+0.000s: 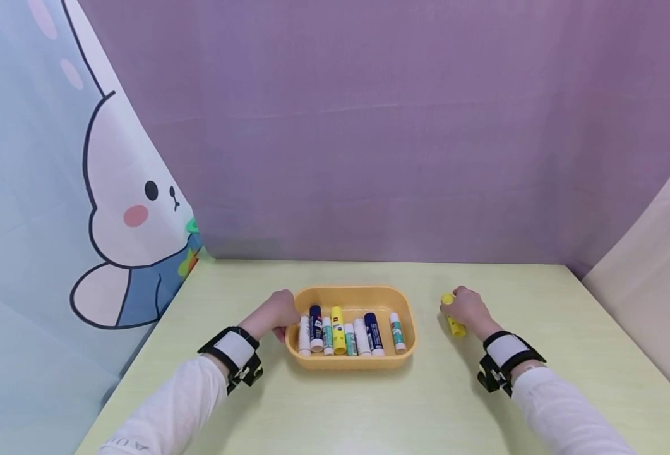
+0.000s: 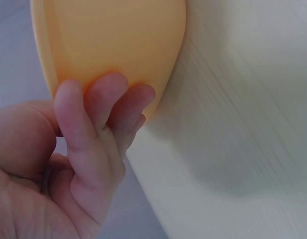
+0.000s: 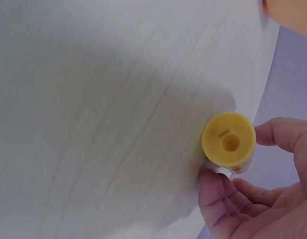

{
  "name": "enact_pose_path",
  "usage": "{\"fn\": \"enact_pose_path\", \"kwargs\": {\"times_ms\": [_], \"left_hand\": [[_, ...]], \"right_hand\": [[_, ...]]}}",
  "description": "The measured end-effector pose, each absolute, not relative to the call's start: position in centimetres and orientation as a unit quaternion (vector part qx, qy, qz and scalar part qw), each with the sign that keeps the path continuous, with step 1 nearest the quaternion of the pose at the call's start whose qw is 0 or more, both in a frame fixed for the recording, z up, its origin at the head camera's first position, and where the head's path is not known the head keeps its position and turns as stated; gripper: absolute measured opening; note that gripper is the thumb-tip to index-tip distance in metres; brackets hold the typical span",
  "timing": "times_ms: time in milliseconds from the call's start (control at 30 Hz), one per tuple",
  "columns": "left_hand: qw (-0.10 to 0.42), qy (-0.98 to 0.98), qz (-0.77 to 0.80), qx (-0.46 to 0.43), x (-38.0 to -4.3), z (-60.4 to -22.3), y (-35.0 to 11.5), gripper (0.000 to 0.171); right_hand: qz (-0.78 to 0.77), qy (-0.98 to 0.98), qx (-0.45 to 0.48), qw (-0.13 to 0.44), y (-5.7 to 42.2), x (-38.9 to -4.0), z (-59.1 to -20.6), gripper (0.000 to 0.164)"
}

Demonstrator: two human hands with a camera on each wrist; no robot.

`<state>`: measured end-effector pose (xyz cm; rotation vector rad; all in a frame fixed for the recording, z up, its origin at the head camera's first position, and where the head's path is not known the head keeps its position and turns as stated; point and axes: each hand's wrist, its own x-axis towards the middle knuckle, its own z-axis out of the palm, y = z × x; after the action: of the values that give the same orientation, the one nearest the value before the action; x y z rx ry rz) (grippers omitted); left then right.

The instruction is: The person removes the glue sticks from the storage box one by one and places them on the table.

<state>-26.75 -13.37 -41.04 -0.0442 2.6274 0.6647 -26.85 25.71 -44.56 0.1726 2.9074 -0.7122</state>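
An orange plastic tray (image 1: 349,363) stands on the table with several glue sticks lying side by side in it: white, dark blue, yellow and teal-labelled ones. My left hand (image 1: 282,309) grips the tray's left end. In the left wrist view its fingers (image 2: 106,99) press the outside of the wall while the thumb goes over the rim. To the right of the tray, my right hand (image 1: 469,309) holds a yellow glue stick (image 1: 456,328) between thumb and fingers. The right wrist view shows this stick's round yellow base (image 3: 226,137) facing the camera, close over the table.
The pale wood-grain table (image 1: 335,411) runs back to a purple cloth (image 1: 369,139). A light blue cloth with a cartoon rabbit (image 1: 136,227) hangs along the left side, and a pale cloth (image 1: 647,278) along the right. Each wrist wears a strapped camera.
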Motion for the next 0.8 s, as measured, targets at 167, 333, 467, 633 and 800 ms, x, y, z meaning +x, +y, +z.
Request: {"fn": "enact_pose_path", "kwargs": {"times_ms": [167, 333, 467, 633, 800], "left_hand": [[0.214, 0.947, 0.239, -0.015, -26.9, -41.1, -13.4, 0.025], [0.215, 0.947, 0.238, -0.018, -26.9, -41.1, -13.4, 0.026], [0.216, 0.947, 0.238, -0.017, -26.8, -41.1, -13.3, 0.028], [0.215, 0.947, 0.238, -0.014, -26.8, -41.2, -13.3, 0.031], [0.211, 0.948, 0.236, -0.015, -26.9, -41.3, -13.4, 0.03]], "right_hand": [[-0.238, 0.967, 0.051, 0.077, 25.6, -26.6, -43.4, 0.073], [-0.266, 0.959, 0.06, 0.072, 24.9, -26.9, -41.0, 0.09], [-0.257, 0.965, 0.044, 0.041, 23.9, -26.9, -38.2, 0.097], [-0.265, 0.964, 0.0, -0.03, 22.3, -26.3, -34.8, 0.097], [-0.266, 0.96, -0.044, -0.072, 20.1, -25.3, -32.7, 0.096]]}}
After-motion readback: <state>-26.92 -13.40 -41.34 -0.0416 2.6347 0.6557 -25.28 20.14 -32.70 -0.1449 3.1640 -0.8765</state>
